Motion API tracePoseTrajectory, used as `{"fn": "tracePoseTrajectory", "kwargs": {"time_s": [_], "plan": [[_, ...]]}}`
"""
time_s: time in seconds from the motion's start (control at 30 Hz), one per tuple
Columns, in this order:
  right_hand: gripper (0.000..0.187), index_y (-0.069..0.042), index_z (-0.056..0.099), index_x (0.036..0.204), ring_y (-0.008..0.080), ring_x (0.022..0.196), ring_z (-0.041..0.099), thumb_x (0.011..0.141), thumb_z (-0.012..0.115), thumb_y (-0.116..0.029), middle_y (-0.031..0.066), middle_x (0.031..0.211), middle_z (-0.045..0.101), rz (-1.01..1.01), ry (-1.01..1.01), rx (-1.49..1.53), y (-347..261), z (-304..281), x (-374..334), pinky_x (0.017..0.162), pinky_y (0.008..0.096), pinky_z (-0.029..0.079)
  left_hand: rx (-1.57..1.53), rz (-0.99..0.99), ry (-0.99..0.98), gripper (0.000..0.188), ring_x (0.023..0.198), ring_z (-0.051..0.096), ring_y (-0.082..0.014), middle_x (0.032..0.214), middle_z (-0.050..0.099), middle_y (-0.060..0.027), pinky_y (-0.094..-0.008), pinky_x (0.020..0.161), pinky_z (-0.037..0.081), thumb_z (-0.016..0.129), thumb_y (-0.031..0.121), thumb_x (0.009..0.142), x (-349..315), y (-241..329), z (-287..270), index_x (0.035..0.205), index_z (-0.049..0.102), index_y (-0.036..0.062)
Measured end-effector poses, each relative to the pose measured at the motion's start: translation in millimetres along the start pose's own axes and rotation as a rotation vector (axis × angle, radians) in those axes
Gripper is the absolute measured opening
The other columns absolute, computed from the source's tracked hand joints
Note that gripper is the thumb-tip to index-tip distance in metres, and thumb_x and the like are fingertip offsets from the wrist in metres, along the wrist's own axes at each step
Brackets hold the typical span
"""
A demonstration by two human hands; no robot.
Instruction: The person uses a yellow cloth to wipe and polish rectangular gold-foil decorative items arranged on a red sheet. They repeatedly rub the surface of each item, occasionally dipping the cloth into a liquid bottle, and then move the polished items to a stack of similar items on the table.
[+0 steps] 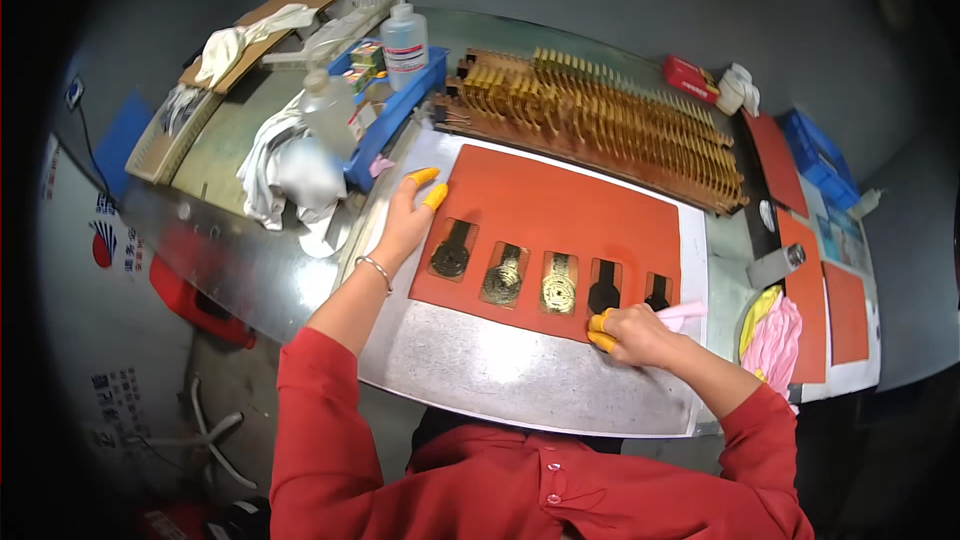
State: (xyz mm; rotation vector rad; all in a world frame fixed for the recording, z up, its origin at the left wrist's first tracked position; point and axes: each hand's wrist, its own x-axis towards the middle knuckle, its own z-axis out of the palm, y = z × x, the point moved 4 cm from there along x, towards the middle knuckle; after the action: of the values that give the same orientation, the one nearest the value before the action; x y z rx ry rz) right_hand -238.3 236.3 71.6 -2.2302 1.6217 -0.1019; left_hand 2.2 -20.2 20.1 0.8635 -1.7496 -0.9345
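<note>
An orange-red mat (pixel 560 190) lies on a white sheet in front of me. Along its near side sit several small rectangular plates in a row, each with a round shape and a stem; the middle plate (pixel 559 284) shines gold, others look dark. My left hand (pixel 408 215) rests at the mat's left edge, its fingers apart with yellow finger cots on the tips. At the mat's near right edge, beside the two rightmost plates, my right hand (pixel 632 334) is closed. A pink cloth (pixel 684 313) sticks out from it. It partly covers the rightmost plate (pixel 657 290).
Behind the mat stands a long rack (pixel 600 120) of gold-coloured upright pieces. At the left are a blue tray (pixel 400 105), a squeeze bottle (pixel 405 40) and white cloths (pixel 275 165). To the right lie a pink-and-yellow cloth (pixel 772 335), a grey block (pixel 775 266) and a blue bin (pixel 818 158).
</note>
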Motion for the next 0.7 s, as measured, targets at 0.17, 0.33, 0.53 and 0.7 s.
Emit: {"fn": "tracePoseTrajectory", "kwargs": {"time_s": [0.17,0.33,0.53,0.7], "plan": [[0.010,-0.003,0.058,0.081,0.0209,0.058,0.057,0.084,0.057,-0.013,0.0075,0.068,0.058,-0.015,0.120,0.405,-24.3,-59.7,33.3,0.052,0.0341,0.045,0.182,0.274,0.059,0.030,0.100,0.053,-0.0222,0.106,0.056,-0.0113,-0.0294,0.087,0.041,0.062,0.007,0.080,-10.4,59.5,-28.4,0.110,0.057,0.0025],[0.009,-0.004,0.054,0.080,0.0042,0.049,0.042,0.087,0.053,-0.009,-0.0025,0.062,0.048,0.073,0.436,1.224,-60.2,-125.7,129.0,0.040,0.0184,0.032,0.303,0.427,0.403,0.035,0.090,0.052,-0.0259,0.093,0.051,-0.0116,-0.0332,0.080,0.041,0.065,0.005,0.076,-1.9,92.1,-108.6,0.109,0.054,-0.0006],[0.011,-0.009,0.054,0.082,0.0052,0.042,0.033,0.091,0.047,-0.013,-0.0044,0.057,0.041,-0.240,0.424,1.881,-92.8,-143.3,272.7,0.037,0.0208,0.026,0.314,0.314,0.525,0.077,0.118,0.039,-0.0348,0.124,0.040,-0.0220,-0.0383,0.101,0.029,0.075,0.026,0.071,47.3,73.0,-144.1,0.127,0.034,-0.0075],[0.019,-0.009,0.053,0.078,0.0084,0.043,0.035,0.092,0.042,-0.016,-0.0015,0.057,0.043,-0.337,0.290,1.986,-108.3,-146.7,331.0,0.038,0.0232,0.027,0.220,0.072,0.462,0.086,0.112,0.048,-0.0320,0.122,0.046,-0.0226,-0.0356,0.093,0.040,0.080,0.028,0.064,72.3,46.3,-132.3,0.127,0.033,-0.0059]]}}
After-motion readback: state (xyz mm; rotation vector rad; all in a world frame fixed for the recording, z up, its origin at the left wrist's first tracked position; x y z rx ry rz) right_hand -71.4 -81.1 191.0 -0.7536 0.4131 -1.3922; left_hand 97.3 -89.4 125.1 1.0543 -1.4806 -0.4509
